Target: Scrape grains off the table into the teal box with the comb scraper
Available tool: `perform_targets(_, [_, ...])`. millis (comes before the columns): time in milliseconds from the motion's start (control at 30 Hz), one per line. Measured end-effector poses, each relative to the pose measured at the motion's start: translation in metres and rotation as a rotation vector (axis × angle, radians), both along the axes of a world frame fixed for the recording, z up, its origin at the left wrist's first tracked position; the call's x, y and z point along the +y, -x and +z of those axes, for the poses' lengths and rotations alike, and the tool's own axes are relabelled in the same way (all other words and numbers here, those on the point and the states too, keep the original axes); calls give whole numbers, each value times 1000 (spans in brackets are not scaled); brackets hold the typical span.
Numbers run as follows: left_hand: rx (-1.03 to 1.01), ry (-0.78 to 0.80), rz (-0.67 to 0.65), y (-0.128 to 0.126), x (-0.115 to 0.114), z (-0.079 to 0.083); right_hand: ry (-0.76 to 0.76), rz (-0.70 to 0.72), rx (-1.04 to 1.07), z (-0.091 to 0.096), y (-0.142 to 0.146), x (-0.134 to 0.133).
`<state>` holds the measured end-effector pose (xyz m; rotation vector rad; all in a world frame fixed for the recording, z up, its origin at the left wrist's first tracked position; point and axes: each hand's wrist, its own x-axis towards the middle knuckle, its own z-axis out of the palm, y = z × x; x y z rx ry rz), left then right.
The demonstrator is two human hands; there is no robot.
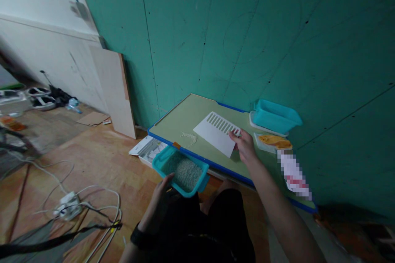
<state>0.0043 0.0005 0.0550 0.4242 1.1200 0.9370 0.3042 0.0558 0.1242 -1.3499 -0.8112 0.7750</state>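
Observation:
My left hand (pixel 161 197) grips the near edge of a teal tray (pixel 160 160) full of white grains (pixel 184 171), held just below the front edge of a low green table (pixel 185 117). My right hand (pixel 244 144) is closed on the right edge of a white slotted board (pixel 216 132) lying flat on the table. A small scatter of white grains (pixel 189 136) lies on the tabletop left of the board.
A teal container (pixel 275 116) on a white lid, a packet with orange contents (pixel 274 141) and a blurred white packet (pixel 293 174) sit at the table's right. A teal wall stands behind. Cables and a power strip (pixel 68 206) cover the wooden floor at left; a white tray (pixel 148 150) lies under the table edge.

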Motion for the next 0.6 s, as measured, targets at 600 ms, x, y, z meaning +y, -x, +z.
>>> perform_targets(600, [-53, -15, -3, 5, -10, 6, 55, 157, -144, -27, 4, 3])
